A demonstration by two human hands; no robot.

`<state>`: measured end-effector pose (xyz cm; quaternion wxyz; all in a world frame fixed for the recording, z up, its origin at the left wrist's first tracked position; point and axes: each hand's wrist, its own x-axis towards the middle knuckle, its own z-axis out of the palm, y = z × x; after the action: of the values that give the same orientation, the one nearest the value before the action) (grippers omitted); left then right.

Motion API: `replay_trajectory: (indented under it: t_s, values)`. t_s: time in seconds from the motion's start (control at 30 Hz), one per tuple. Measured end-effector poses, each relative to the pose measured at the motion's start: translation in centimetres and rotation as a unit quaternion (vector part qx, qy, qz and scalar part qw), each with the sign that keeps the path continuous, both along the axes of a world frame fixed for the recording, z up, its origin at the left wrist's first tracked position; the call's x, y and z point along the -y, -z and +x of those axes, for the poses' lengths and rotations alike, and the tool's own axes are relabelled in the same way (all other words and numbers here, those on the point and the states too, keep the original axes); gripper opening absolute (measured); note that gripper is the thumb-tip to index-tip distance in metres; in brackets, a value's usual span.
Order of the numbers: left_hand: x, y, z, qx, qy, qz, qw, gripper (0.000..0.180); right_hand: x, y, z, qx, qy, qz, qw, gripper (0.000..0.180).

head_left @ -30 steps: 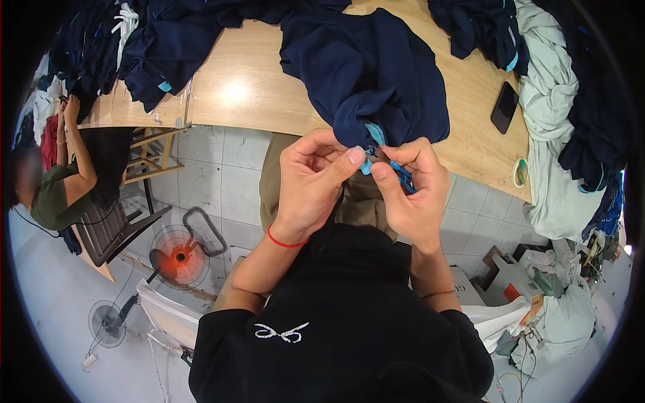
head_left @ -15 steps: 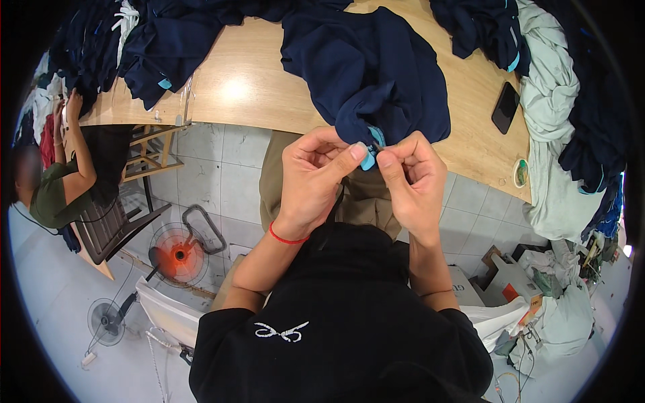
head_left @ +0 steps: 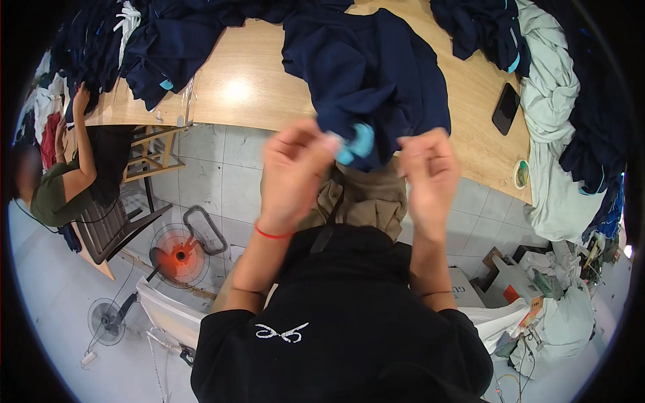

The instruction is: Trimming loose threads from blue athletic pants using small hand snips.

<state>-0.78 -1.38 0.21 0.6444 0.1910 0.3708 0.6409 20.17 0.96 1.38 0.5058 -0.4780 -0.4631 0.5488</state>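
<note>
Fingers of the left hand pinched a light-blue tab on a navy garment, while the right hand, just right of the tab, was curled, its grip impossible to tell. The garment hung off the table edge just above both hands, its long axis running away from the person, tab end nearest. A firm, even pinch close to the tab probably suited the work best.

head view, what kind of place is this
Probably a small garment workshop. Heaps of navy garments cover a long wooden table, the hands hold a navy garment with a light blue tab, and another person works at the table's far end.
</note>
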Motion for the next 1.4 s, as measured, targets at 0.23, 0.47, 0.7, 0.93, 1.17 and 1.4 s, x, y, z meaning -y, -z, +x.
replay_trajectory:
  t_s: [0.23,0.47,0.7,0.93,1.17,1.4]
  values:
    - [-1.9,5.4,-9.9,-0.772,-0.158,-0.02,0.615,0.047,-2.2,3.8,11.4,0.082,0.215,-0.067,0.971,0.022]
    - [-2.3,7.5,-1.1,-0.667,-0.089,0.066,0.736,0.042,-1.9,10.6,8.9,0.269,0.183,-0.048,0.944,0.03]
    - [0.0,6.8,-6.9,-0.661,-0.166,-0.012,0.732,0.035,0.0,12.2,9.5,0.279,0.256,-0.025,0.925,0.035]
    - [-1.2,6.4,-2.3,-0.769,-0.042,0.048,0.636,0.049,-3.4,9.4,6.3,0.384,0.294,0.077,0.872,0.033]
    - [-0.5,7.3,-3.6,-0.386,-0.336,-0.054,0.857,0.019,-5.6,10.1,-1.1,0.463,0.049,0.134,0.875,0.017]
    - [4.9,9.2,-11.4,-0.408,-0.333,-0.14,0.839,0.018,-5.7,11.5,5.3,0.286,0.169,0.021,0.943,0.022]
